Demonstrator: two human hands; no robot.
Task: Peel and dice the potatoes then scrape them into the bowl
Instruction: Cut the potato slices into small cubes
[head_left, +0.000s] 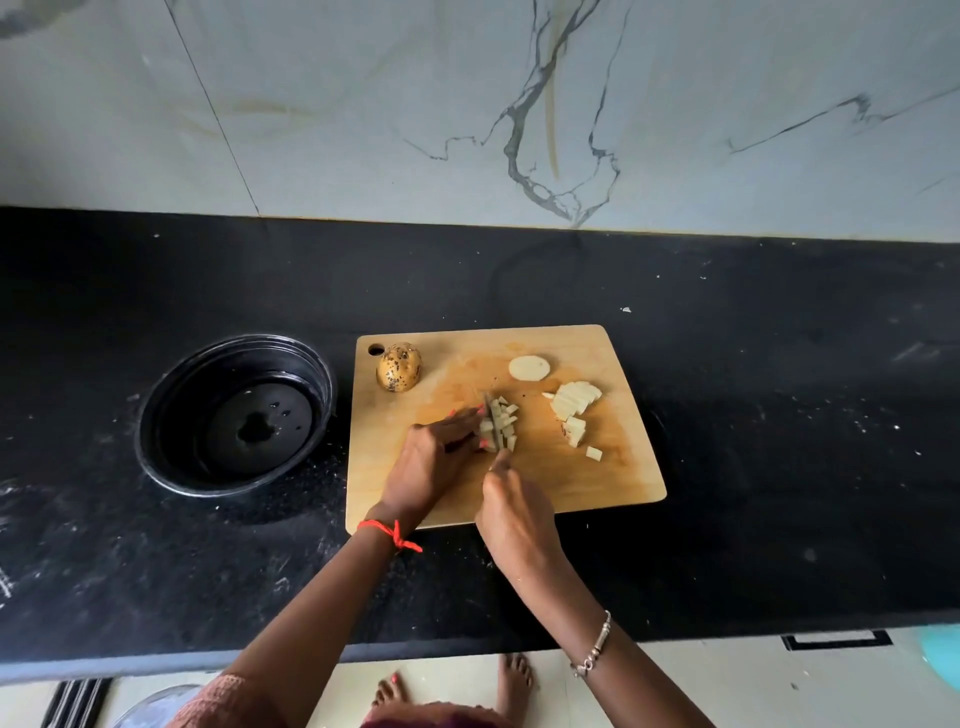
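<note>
A wooden cutting board (613, 483) lies on the black counter. My right hand (511, 512) is shut on a knife (492, 422) whose blade stands among pale potato strips and dice (503, 423) at the board's middle. My left hand (434, 457) presses its fingertips on those pieces, just left of the blade. An unpeeled spotted potato (398, 367) sits at the board's far left corner. A round slice (529, 367) and a stack of sliced potato (574, 402) lie to the right, with a loose cube (594, 453) nearer me. A black bowl (171, 395) stands left of the board.
The black counter (779, 415) runs the full width, backed by a marble wall (467, 104). Its front edge is close to me, and bare feet show on the floor below. A little liquid sits in the bowl's bottom.
</note>
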